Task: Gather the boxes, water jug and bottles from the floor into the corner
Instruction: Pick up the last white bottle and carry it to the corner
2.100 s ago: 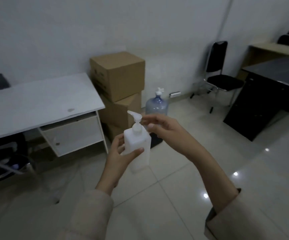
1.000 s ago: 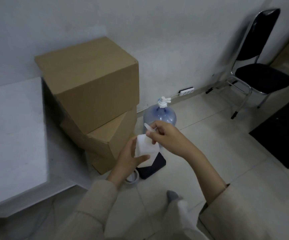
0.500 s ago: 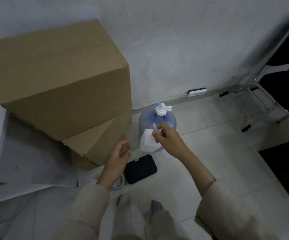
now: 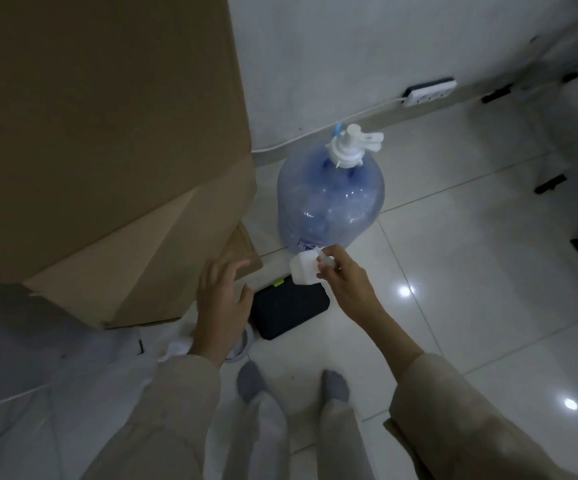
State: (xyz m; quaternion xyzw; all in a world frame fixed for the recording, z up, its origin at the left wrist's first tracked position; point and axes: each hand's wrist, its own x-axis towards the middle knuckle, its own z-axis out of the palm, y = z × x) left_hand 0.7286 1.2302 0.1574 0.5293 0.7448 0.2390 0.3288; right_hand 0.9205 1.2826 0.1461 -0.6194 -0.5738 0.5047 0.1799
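A: What's closest to you?

B: Your socked feet (image 4: 292,381) on the tiles. Just beyond, your left hand (image 4: 221,299) hovers with fingers spread, holding nothing, near the foot of the stacked cardboard boxes (image 4: 107,161).

A: And your right hand (image 4: 344,282)?

B: It pinches the pump top of the white bottle (image 4: 303,270), which hangs low over a black case (image 4: 289,311) on the floor.

A: Beyond that?

B: The blue water jug (image 4: 329,199) stands just beside the boxes by the wall; a power strip (image 4: 427,92) lies farther along.
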